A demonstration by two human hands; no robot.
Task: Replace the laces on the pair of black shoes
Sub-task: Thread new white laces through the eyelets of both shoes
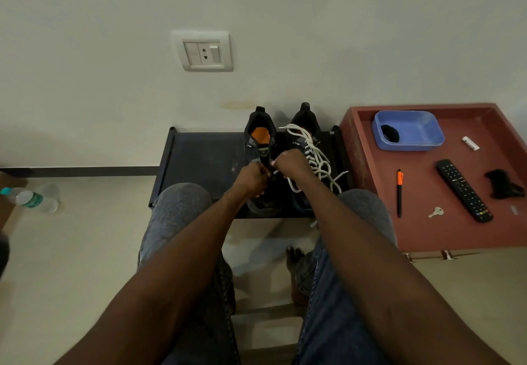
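From above, two black shoes stand side by side on a low dark rack (199,159), toes near, heels far. The left hand (252,178) and right hand (291,162) meet pinched over the left shoe (261,148), apparently on a lace end, though that is hard to tell. The right shoe (306,136) carries a loose white lace (318,156), just right of the right-hand grip.

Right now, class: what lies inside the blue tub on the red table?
Inside the blue tub, at its left end, sits one dark rounded object, too dim to identify. The rest of the floor is bare. The near wall hides the front strip of that floor.
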